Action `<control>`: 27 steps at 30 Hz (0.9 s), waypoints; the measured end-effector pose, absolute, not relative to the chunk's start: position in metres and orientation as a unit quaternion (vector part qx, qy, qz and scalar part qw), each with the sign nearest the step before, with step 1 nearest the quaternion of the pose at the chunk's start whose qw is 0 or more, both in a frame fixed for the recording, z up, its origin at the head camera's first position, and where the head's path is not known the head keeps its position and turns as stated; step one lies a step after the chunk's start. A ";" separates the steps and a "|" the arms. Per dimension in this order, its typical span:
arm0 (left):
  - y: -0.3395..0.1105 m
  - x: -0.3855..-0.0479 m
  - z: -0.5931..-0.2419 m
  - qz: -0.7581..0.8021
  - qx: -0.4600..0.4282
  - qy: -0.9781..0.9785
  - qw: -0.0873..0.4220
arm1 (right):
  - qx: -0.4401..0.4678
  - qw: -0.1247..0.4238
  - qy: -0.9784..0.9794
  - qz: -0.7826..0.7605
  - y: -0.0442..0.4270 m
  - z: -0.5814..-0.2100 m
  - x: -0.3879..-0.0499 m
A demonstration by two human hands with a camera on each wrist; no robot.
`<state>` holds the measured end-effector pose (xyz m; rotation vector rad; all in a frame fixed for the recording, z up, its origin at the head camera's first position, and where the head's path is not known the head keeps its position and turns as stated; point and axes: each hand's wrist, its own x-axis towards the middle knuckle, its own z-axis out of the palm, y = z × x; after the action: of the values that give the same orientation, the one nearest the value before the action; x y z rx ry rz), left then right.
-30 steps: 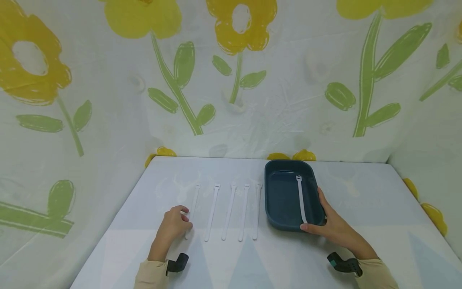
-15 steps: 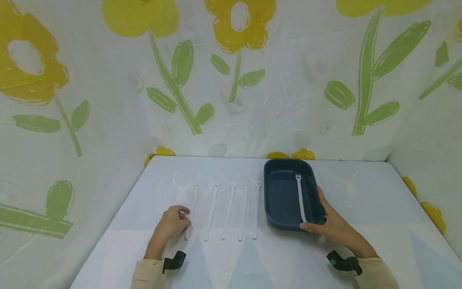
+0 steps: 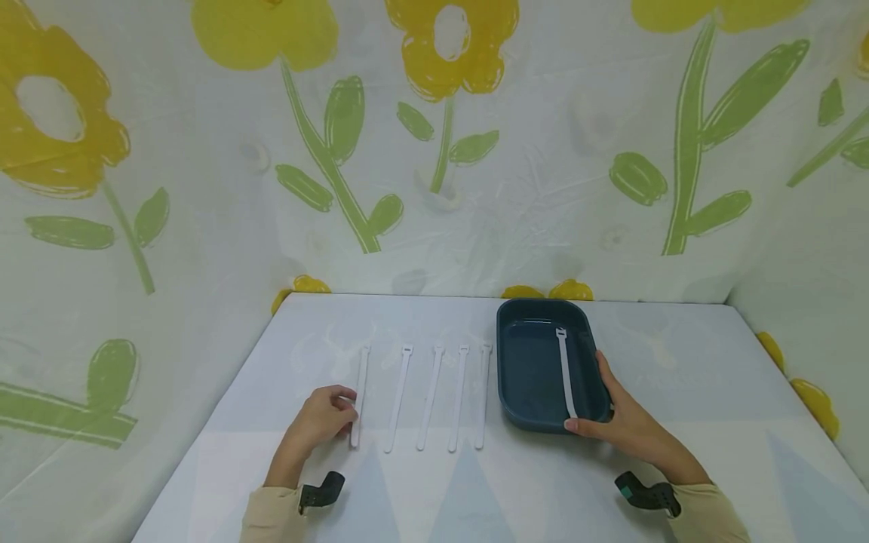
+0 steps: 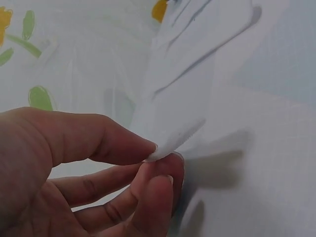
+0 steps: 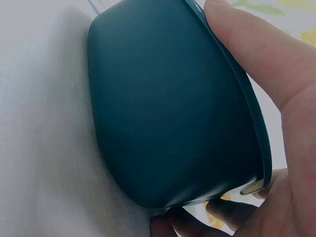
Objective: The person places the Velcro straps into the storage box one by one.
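My left hand (image 3: pixel 324 416) pinches the leftmost white strap (image 3: pixel 362 385) between thumb and fingers; in the left wrist view the hand (image 4: pixel 98 168) holds the strap (image 4: pixel 175 139) at the fingertips. To its right, several similar white straps (image 3: pixel 429 400) lie side by side on the table. With thumb at the near rim and fingers along the right side, my right hand (image 3: pixel 627 426) grips a dark teal tray (image 3: pixel 529 377). One white strap (image 3: pixel 566 373) lies inside the tray. The right wrist view shows the tray's outer wall (image 5: pixel 168 108) in the hand (image 5: pixel 286 113).
The white table (image 3: pixel 665 362) has pale blue triangles printed on it. Behind it and at both sides hangs a white curtain (image 3: pixel 529 211) with yellow flowers and green leaves.
The leftmost strap, now pinched, has shifted slightly left at its far end and stands more upright in view. My left wrist has moved a little left. The right hand and tray stay put.
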<state>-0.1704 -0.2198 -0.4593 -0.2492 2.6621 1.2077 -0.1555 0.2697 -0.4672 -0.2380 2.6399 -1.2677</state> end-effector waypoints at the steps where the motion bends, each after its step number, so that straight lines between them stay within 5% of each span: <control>1: -0.220 -0.170 -0.459 0.417 -0.087 0.899 0.105 | -0.081 0.101 0.894 -0.429 0.270 -0.467 -0.155; 27: -0.215 -0.172 -0.454 0.542 -0.056 0.831 0.112 | -0.063 0.116 0.898 -0.420 0.269 -0.466 -0.156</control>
<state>-0.1724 -0.2147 -0.4539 -0.1638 2.4391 1.5903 -0.1556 0.2686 -0.4664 -0.1838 2.6309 -1.2298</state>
